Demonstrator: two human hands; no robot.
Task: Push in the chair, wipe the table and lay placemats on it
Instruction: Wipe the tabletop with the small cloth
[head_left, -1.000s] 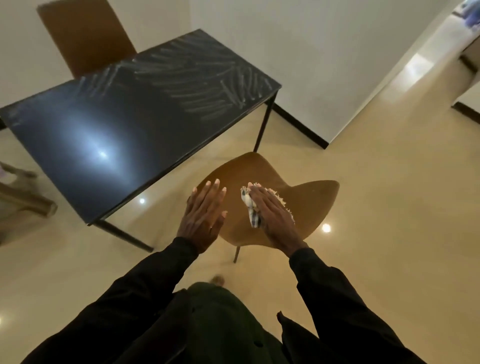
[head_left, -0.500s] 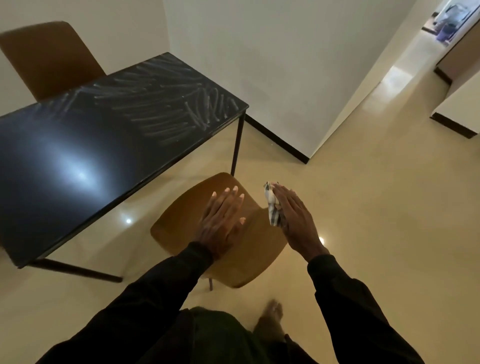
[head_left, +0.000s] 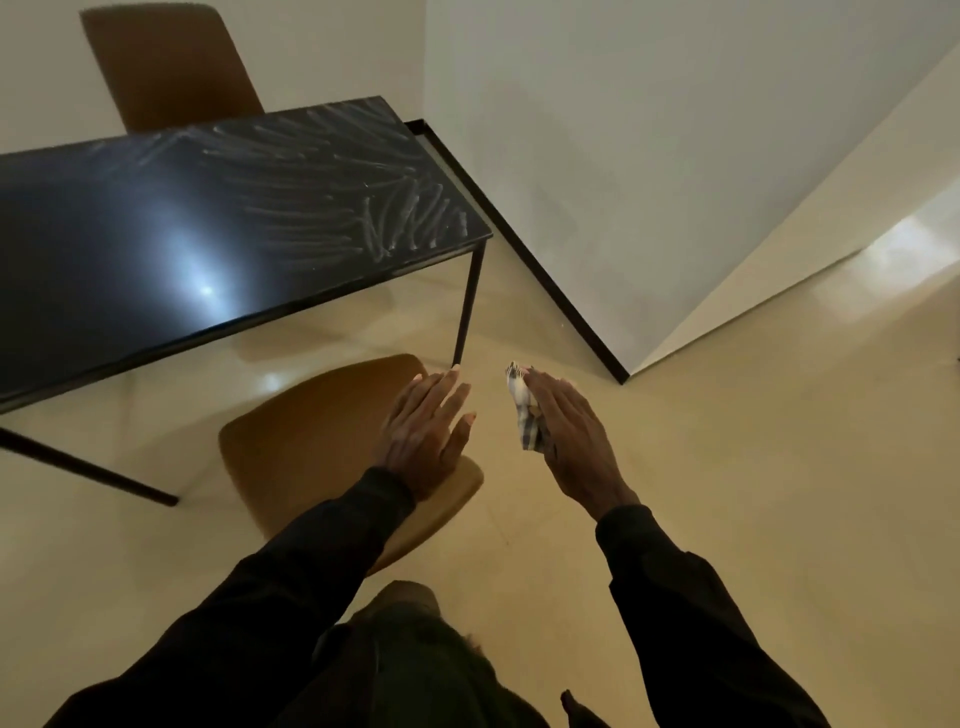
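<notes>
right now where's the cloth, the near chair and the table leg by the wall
cloth (head_left: 525, 410): head view, on its pale upper fold.
near chair (head_left: 322, 431): head view, on the bare part of its seat.
table leg (head_left: 467, 306): head view, midway down the right corner leg.

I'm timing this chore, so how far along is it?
Looks done: little; streaks on the far right end of the table hint at some wiping. In hand: the left hand lies flat on the back of the near chair, which stands out from the table; the right hand holds a cloth. Left: pushing the chair in, wiping the table, and laying placemats, none in view.
</notes>
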